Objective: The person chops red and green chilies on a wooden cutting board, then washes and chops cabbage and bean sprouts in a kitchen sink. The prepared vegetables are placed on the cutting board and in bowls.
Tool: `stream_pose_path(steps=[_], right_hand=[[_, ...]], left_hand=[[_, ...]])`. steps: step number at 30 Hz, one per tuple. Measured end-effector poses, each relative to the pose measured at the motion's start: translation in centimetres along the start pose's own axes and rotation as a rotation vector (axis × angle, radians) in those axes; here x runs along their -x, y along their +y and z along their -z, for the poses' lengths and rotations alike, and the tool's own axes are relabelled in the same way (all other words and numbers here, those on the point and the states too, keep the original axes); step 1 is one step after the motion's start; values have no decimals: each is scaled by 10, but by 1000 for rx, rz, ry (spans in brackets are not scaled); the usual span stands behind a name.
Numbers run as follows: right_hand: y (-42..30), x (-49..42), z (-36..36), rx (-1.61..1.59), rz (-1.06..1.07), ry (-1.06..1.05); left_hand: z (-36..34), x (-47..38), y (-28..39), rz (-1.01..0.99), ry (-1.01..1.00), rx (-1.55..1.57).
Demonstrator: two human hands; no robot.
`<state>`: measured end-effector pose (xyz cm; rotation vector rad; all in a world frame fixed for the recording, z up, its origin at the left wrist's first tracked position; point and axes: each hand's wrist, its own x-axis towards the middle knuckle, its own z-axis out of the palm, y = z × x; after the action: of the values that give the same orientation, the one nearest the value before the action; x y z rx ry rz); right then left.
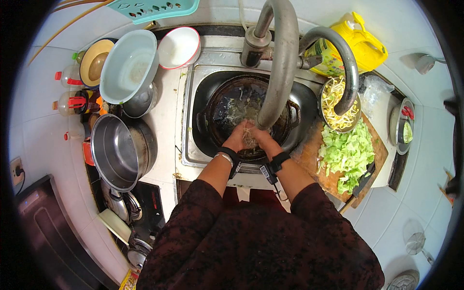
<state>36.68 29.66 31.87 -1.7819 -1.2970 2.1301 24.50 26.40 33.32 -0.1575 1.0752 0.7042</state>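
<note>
My left hand [236, 137] and my right hand [261, 137] meet beneath the faucet spout [281, 69]. Between them they grip a stringy tan bundle [249, 139]; whether it is a scrubber or food strands, I cannot tell. Both hands are over the near part of a dark wok [214, 119] with a loop handle, which sits inside the stainless steel sink [188, 145]. Murky water with pale bits lies in the wok. My fingertips are partly hidden by the bundle and the spout.
Right of the sink, chopped green leaves [346, 154] and a knife lie on a wooden cutting board [308, 152]. Bean sprouts [337, 101] fill a bowl near a yellow jug [362, 47]. Leftward stand a steel pot [119, 152], a pale basin [127, 69] and a red-rimmed bowl [179, 47].
</note>
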Motion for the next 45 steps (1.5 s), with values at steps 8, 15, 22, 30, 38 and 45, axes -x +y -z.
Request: stream_pose_path(steps=[8,15,22,30,38,45], right_hand=[[-85,104,-17,835,599,179],[-91,46,53,744,299,305],[9,-39,49,647,136,141],[-1,-13,-6,222,-26,156],[-88,119,-15,926,793,546],[-86,143,51,-559,356,204]], left_hand=[[6,22,26,-93,-353,419],[18,17,60,-92,-83,80],[47,-45,54,-313,265,-1268],[19,-25,4,-424,45,-458],[-6,23,39,-173,-427,376],[-8,50,40,-293,-464,446]])
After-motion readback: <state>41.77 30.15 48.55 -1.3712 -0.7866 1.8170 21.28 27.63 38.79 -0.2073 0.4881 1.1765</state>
